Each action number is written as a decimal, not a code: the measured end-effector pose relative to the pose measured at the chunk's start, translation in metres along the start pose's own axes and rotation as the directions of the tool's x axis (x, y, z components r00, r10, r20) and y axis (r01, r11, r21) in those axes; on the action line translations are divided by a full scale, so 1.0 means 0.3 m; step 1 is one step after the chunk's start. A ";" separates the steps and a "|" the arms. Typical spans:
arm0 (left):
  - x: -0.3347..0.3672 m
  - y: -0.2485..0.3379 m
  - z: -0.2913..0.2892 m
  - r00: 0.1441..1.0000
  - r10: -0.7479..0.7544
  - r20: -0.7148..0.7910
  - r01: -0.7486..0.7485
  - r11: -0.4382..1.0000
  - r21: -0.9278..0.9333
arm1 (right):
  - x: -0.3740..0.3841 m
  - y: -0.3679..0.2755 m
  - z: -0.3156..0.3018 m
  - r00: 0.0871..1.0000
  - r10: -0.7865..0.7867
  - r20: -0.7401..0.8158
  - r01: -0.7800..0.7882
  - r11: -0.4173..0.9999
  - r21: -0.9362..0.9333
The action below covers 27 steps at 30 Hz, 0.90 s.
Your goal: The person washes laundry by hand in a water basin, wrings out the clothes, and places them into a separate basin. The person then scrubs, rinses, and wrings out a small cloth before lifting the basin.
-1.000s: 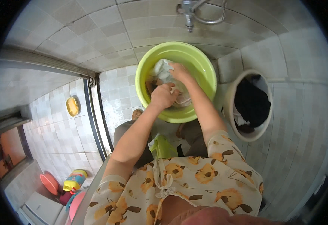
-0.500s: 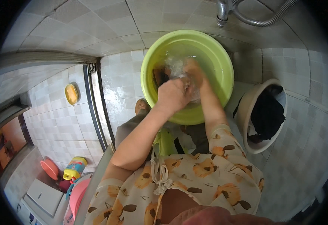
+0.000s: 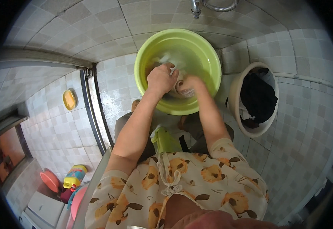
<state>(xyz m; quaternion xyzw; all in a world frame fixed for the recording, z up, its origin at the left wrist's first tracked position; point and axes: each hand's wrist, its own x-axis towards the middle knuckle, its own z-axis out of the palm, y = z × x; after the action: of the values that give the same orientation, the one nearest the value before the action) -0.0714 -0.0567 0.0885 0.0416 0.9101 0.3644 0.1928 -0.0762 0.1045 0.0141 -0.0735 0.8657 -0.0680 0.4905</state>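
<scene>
A green basin holds cloudy water and a wet pale cloth with a dark ring-shaped mark. My right hand is closed on the cloth near the basin's front half; its fingertips are partly hidden. To its left, my left hand curls over the wet cloth, thumb and forefinger showing toward the middle. Whitish cloth or foam shows just beyond the left knuckles. A darker patch lies under the water by the left hand, too unclear to name.
A beige bucket of dark clothes stands to the right. A metal pipe and hose are on the far wall. Leftward are a door frame, a yellow soap dish and a yellow-capped bottle. Something green lies between my legs.
My hands have drawn apart: the left went left, the right came nearer to me. The cloth's ringed part now shows between them. The whole view has shifted slightly.
</scene>
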 end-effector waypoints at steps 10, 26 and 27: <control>0.007 0.047 0.028 0.998 0.041 0.039 -0.039 0.999 -0.032 | 0.453 0.213 0.347 0.909 0.242 -0.340 -0.153 0.952 0.267; 0.111 0.024 0.228 0.889 -0.112 0.443 0.433 0.517 -0.738 | -0.377 0.109 -0.116 0.623 -0.061 -0.780 0.692 0.507 0.513; 0.117 0.037 0.237 0.871 -0.119 0.477 0.487 0.346 -0.802 | -0.423 0.078 -0.138 0.619 -0.066 -0.783 0.643 0.614 0.457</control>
<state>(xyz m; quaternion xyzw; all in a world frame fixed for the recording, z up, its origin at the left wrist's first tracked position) -0.0774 0.0050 0.0380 -0.1806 0.5086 0.7402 0.4011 -0.0488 0.1540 0.1372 -0.0353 0.8491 -0.5201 0.0851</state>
